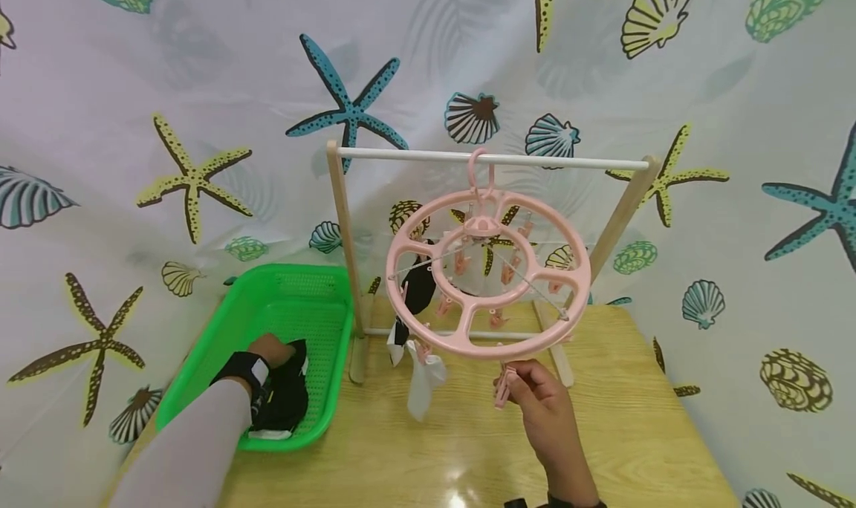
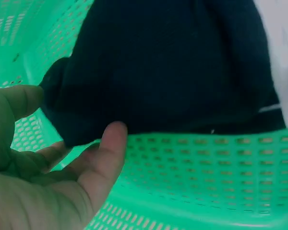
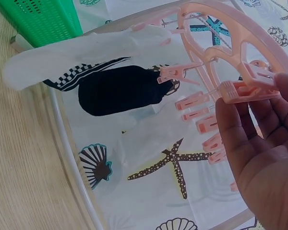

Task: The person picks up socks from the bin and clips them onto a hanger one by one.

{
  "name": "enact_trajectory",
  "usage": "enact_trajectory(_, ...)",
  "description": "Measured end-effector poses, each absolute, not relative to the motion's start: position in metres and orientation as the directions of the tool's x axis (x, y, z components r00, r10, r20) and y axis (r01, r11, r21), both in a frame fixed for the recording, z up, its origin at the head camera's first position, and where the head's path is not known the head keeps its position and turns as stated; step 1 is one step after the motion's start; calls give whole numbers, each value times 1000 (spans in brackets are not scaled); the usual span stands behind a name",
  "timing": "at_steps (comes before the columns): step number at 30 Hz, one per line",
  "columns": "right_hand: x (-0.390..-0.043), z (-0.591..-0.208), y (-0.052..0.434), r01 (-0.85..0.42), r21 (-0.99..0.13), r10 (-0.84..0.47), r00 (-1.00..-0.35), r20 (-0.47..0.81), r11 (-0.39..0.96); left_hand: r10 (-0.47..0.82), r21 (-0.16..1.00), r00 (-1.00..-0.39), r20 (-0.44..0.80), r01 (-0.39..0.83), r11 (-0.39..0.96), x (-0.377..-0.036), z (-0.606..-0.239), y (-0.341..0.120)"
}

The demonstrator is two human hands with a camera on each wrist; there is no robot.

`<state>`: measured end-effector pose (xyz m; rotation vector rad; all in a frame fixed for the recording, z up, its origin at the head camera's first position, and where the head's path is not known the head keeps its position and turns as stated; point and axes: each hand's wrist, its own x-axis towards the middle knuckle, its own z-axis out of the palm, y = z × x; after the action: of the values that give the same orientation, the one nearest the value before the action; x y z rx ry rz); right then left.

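In the green basket [image 1: 332, 389], my left hand [image 1: 270, 350] holds the edge of a black sock [image 1: 286, 396]. The left wrist view shows my left thumb and fingers [image 2: 116, 139] at the edge of the black cloth [image 2: 173, 67], with white fabric beside it. My right hand [image 1: 545, 404] pinches a pink clothespin [image 1: 504, 389] below the front rim of a round pink hanger [image 1: 461, 342]. The right wrist view shows nothing clipped in that clothespin [image 3: 249, 88]. A white sock [image 1: 423, 385] and black socks [image 1: 419, 289] hang on the hanger's left side.
The hanger hooks over the white bar [image 1: 401, 154] of a wooden stand [image 1: 342, 226] on a wood-grain table [image 1: 622, 419]. Several other pink clothespins [image 3: 209, 123] dangle from it. Behind hangs a cloth printed with starfish and shells [image 1: 254, 62].
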<state>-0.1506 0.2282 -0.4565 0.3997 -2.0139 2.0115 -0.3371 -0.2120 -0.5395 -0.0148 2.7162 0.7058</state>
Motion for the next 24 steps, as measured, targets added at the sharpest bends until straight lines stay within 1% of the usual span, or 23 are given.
enact_trajectory(6,-152,-458,229,-375,-927,-2,-927,375,1,50,437,-945,-324,-102,894,-346,-559,-208)
enact_trajectory(7,-152,-458,229,-377,-926,3,-926,377,-1,57,440,-954,-296,-83,894,-351,-571,-213)
enact_trajectory(10,-152,-458,228,-384,-923,20,-923,384,-3,45,447,-963,-267,-82,891,-353,-576,-215)
enact_trajectory(13,-151,-457,227,-399,-917,27,-917,398,-6,47,481,-980,-193,-53,875,-347,-568,-216)
enact_trajectory(14,-151,-457,227,-402,-915,28,-915,402,-6,41,487,-981,-191,-59,871,-342,-557,-211)
enact_trajectory(17,-151,-457,227,-404,-915,29,-914,404,-11,63,494,-992,-113,-1,869,-333,-547,-210)
enact_trajectory(20,-152,-458,227,-397,-918,30,-918,396,-14,72,498,-994,-86,19,867,-330,-541,-209)
enact_trajectory(24,-152,-460,225,-389,-921,35,-921,389,-9,77,551,-993,-94,12,835,-329,-534,-207)
